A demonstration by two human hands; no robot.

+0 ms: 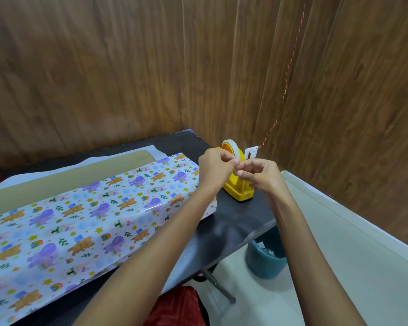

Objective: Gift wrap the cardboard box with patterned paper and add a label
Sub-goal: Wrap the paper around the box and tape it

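Head: left hand [216, 169], right hand [260, 175] pinch tape [231, 145]; one dispenser [239, 190].

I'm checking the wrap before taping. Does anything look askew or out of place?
Only one thing: a strip of bare cardboard shows along the far side of the patterned paper, so the wrap looks unfinished there. Nothing looks spilled or torn.
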